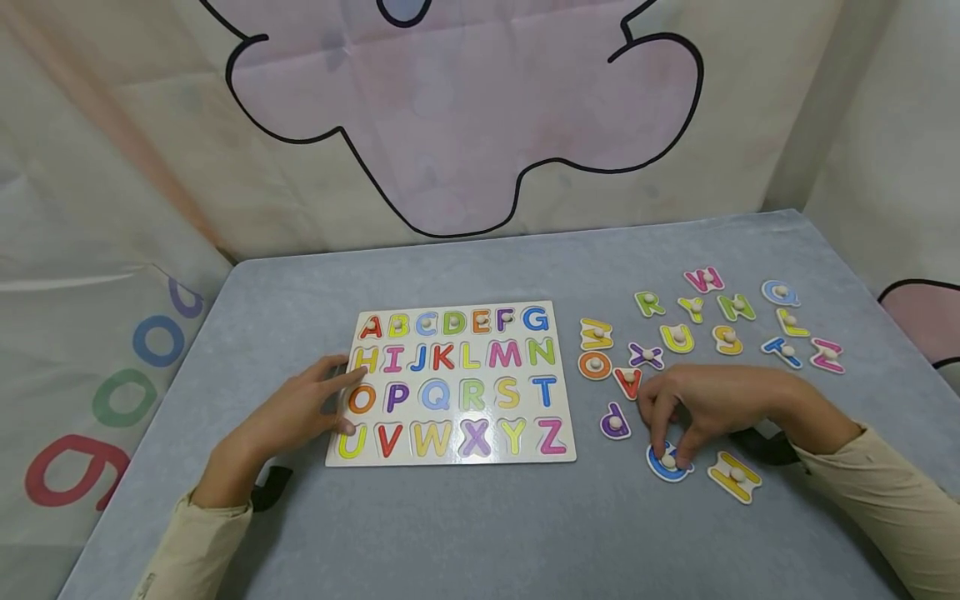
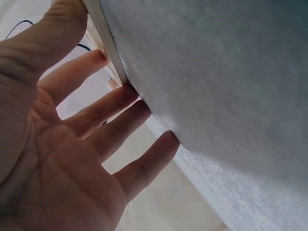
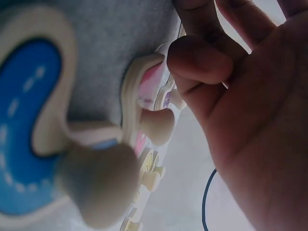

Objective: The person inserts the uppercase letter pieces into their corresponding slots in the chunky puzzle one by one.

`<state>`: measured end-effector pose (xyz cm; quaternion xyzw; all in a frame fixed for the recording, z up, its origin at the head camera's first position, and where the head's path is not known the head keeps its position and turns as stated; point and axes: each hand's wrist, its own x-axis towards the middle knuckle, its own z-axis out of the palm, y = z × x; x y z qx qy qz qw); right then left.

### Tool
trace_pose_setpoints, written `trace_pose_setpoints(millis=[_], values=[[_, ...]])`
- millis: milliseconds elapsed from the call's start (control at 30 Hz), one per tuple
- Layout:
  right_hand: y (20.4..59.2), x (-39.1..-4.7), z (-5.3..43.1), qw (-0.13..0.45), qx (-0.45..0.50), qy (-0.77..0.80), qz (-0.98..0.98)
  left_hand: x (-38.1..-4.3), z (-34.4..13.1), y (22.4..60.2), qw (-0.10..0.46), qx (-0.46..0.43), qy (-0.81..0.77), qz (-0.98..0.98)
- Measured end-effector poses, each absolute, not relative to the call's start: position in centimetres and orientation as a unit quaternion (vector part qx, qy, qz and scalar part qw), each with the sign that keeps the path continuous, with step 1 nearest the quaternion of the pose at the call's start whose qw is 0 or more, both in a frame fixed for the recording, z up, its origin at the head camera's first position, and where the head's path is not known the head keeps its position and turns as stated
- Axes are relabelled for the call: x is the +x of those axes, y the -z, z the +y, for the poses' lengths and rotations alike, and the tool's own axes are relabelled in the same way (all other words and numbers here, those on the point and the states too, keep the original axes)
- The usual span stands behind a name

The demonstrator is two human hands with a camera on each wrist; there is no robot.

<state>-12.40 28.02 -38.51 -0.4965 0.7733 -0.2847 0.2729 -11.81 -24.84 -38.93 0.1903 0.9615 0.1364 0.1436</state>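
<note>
My left hand [image 1: 296, 408] rests at the left side of a white wooden alphabet board [image 1: 453, 458], index finger and thumb on its edge. In the left wrist view its fingers [image 2: 130, 159] are fairly straight, touching the board's edge and the cloth. Right of the board, my right hand [image 1: 693, 400] pinches the knob of a blue letter G piece [image 1: 660, 472] lying on the table. A yellow letter H piece [image 1: 735, 487] lies beside it. In the right wrist view a blue knobbed piece [image 3: 29, 72] is close to the camera; the pinch itself is hidden there.
Many knobbed letters lie right of the board, including P [image 1: 613, 429], V [image 1: 627, 383], O [image 1: 595, 373] and T [image 1: 782, 351]. Letters A to F on the board [image 1: 371, 331] have knobs; the other spaces show printed letters. The grey tablecloth [image 1: 480, 533] reaches a curtain [image 1: 300, 200] behind.
</note>
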Motion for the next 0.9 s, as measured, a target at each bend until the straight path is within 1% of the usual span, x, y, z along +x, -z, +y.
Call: trace_pose_setpoints(millis=[200, 433, 700, 900], values=[[38.6, -12.3, 28.0, 0.276, -0.496, 0.275, 0.776, -11.9, -24.8, 38.9, 0.145, 0.192, -0.134, 0.961], [38.4, -12.5, 28.1, 0.252, -0.497, 0.287, 0.779, -11.9, -24.8, 38.9, 0.139, 0.195, -0.130, 0.962], [37.8, -12.7, 27.9, 0.169, -0.476, 0.326, 0.799, -11.9, -24.9, 38.9, 0.135, 0.196, -0.129, 0.963], [36.9, -12.9, 27.6, 0.107, -0.421, 0.311, 0.845, -11.8, -24.9, 38.9, 0.135, 0.197, -0.128, 0.962]])
